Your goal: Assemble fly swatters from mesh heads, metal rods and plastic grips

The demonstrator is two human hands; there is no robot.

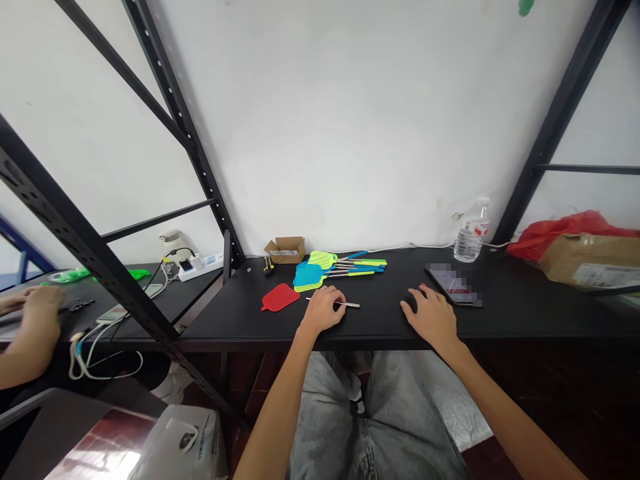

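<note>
My left hand (326, 309) rests on the black table with its fingers curled over a thin silver metal rod (353, 305). Left of it lies a flat red perforated fly swatter head (281, 297). Behind it several fly swatters with a blue head (308, 274), yellow-green heads (323, 259) and metal shafts lie in a pile, handles to the right. My right hand (434, 319) is on the table with fingers apart. A small red bit (423, 286) shows at its fingertips, too small to make out. Beside that hand lies a dark phone (453, 285).
An open cardboard box (286, 251) and a small black-and-yellow object (269, 267) stand at the back left. A water bottle (473, 232) is at the back right, near a carton (590, 261) with a red bag. Black shelf posts (200, 160) frame the table. Another person's arm (35, 333) is at far left.
</note>
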